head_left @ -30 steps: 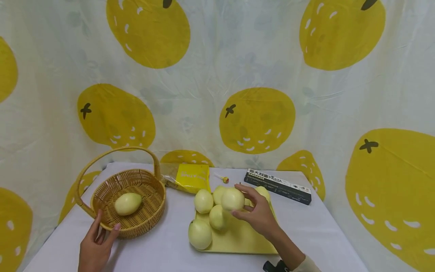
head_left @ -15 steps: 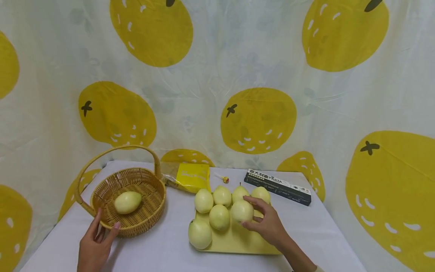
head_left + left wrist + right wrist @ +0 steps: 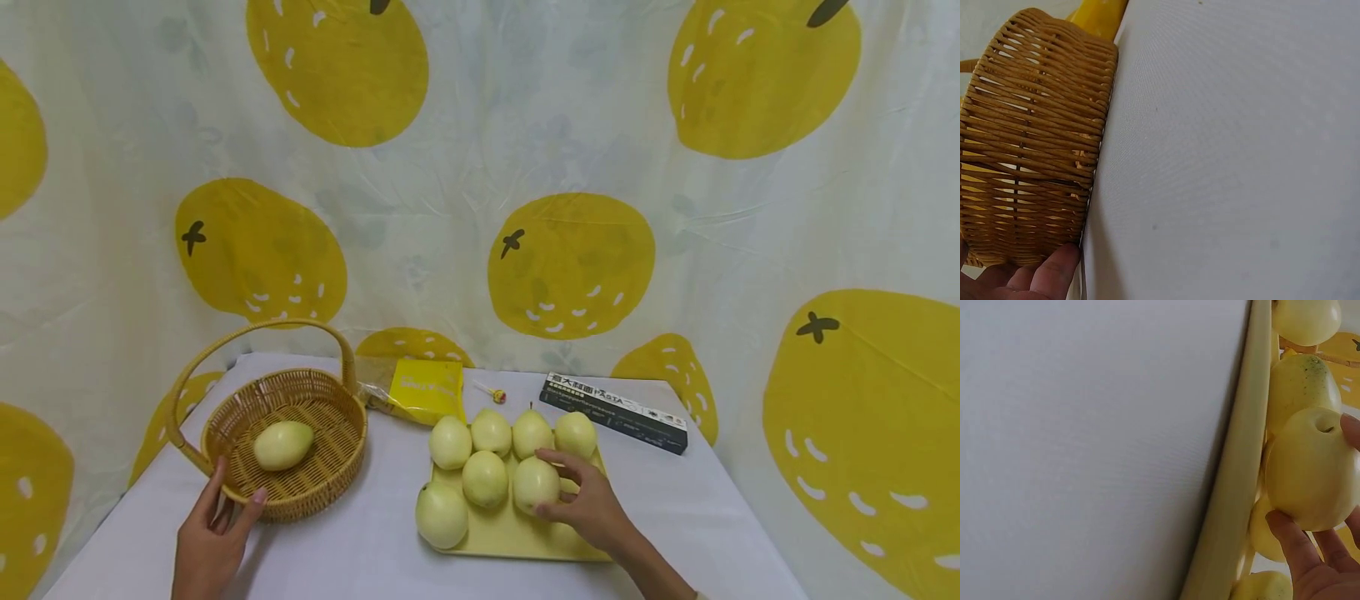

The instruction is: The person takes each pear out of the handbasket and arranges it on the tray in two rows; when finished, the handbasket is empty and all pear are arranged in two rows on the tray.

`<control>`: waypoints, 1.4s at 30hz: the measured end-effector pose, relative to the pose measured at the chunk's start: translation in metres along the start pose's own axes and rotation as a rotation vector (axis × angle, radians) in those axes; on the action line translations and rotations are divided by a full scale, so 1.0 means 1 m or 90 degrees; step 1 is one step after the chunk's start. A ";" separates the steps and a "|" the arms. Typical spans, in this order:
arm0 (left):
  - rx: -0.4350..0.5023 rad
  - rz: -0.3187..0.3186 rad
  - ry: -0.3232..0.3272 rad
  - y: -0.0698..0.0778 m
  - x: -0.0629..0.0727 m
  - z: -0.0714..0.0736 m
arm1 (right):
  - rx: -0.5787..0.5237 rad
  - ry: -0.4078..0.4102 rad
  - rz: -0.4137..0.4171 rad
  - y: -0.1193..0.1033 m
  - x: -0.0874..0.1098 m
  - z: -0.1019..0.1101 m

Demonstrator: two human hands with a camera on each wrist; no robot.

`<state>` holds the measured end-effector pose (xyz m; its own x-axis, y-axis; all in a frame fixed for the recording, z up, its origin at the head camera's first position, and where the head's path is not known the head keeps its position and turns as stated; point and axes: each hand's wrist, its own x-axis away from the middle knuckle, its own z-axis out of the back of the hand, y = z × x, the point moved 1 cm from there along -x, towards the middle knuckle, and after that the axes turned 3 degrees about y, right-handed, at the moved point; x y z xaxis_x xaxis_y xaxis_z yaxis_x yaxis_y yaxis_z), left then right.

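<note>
My right hand [image 3: 592, 504] holds a pale yellow-green pear [image 3: 536, 487] by its sides, thumb at the front and fingers behind. This pear is low over the pale yellow tray [image 3: 525, 542], where several more pears [image 3: 485, 479] stand in rows. In the right wrist view, fingertips lie against the pear [image 3: 1311, 472], its dimpled end showing. My left hand [image 3: 210, 533] holds the near left side of a round wicker basket [image 3: 322, 502], close to the foot of its handle. One pear [image 3: 283, 445] lies on its side inside the basket. Fingers [image 3: 1057, 272] touch the woven wall in the left wrist view.
Behind the tray lie a yellow packet [image 3: 426, 392], a small lollipop [image 3: 497, 396] and a dark pasta box [image 3: 615, 412]. A white cloth covers the table [image 3: 360, 550]. A curtain printed with yellow fruit [image 3: 570, 267] hangs behind the table's far edge.
My right hand has brought its pear rightward and down toward the tray, beside the middle pear, uncovering the back row. The left hand and basket have stayed in place.
</note>
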<state>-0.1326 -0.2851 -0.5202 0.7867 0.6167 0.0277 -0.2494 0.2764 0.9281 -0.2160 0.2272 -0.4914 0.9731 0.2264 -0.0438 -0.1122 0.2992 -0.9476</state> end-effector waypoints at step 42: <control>-0.002 0.012 -0.013 0.003 0.001 0.001 | 0.077 0.070 0.169 -0.056 -0.010 0.001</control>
<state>-0.1319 -0.2848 -0.5173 0.7933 0.6065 0.0537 -0.2665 0.2666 0.9262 -0.2195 0.2092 -0.4371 0.9218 0.2119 -0.3245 -0.3818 0.3522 -0.8545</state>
